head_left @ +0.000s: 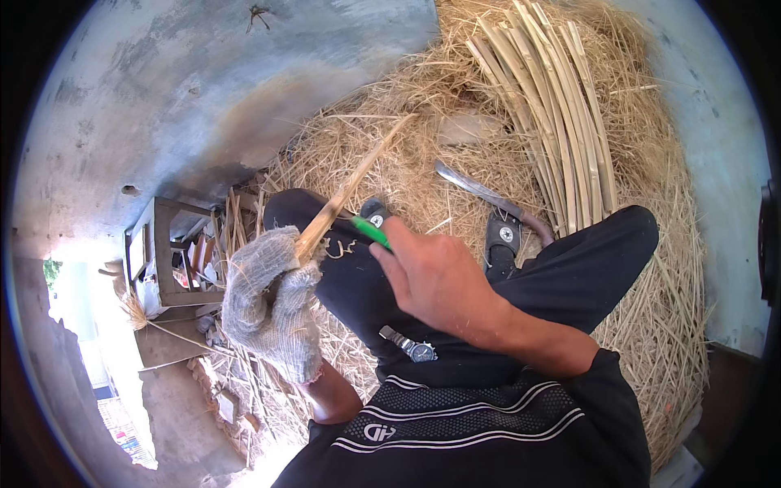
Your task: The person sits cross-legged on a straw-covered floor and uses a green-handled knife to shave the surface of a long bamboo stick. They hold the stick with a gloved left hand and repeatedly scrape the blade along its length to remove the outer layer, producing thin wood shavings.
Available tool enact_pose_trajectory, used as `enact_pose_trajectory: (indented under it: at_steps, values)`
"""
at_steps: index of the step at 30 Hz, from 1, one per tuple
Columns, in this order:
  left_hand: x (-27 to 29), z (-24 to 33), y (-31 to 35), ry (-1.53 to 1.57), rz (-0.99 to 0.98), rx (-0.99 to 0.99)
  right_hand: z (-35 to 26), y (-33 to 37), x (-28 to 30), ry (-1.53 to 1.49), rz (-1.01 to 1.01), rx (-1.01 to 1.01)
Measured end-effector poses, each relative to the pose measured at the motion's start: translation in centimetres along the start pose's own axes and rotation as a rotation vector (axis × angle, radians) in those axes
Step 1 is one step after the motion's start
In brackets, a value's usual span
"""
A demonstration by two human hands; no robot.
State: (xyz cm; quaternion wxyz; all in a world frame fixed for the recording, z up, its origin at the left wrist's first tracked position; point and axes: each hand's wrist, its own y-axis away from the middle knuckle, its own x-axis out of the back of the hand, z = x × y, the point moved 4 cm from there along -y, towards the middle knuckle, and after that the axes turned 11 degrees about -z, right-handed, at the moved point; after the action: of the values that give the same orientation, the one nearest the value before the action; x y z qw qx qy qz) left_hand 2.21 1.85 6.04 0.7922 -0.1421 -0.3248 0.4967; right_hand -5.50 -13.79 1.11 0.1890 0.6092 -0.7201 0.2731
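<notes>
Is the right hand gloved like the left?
No, the right hand is bare skin, while the left hand wears a grey knitted glove.

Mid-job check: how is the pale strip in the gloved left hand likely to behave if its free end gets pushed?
The strip is probably fairly stiff: it runs nearly straight out of the left hand, held near one end. It's likely light for its length, being slim. Its surface may be splintery, given the curled shavings beside it.
</notes>
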Motion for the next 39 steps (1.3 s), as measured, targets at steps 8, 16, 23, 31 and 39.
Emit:
enact_pose_trajectory:
  at_steps: [8,16,23,31,39]
  values:
    - [-0.5,0.2,0.1,0.081,0.071,0.061,3.7,-1.1,-2.3,-0.094,-0.014,-0.163]
    - [0.0,-0.2,-0.5,0.111,0.152,0.119,5.3,-2.3,-3.1,0.072,0.048,-0.132]
    - [0.0,-0.5,-0.7,0.026,0.163,0.042,7.3,-4.1,-5.0,0.157,0.052,-0.128]
    - [-0.5,-0.4,-1.0,0.105,0.108,-0.018,5.6,-4.0,-3.2,0.014,0.052,-0.031]
    - [0.0,-1.1,-0.9,0.032,0.069,-0.086,17.8,-4.2,-6.5,0.148,-0.070,-0.420]
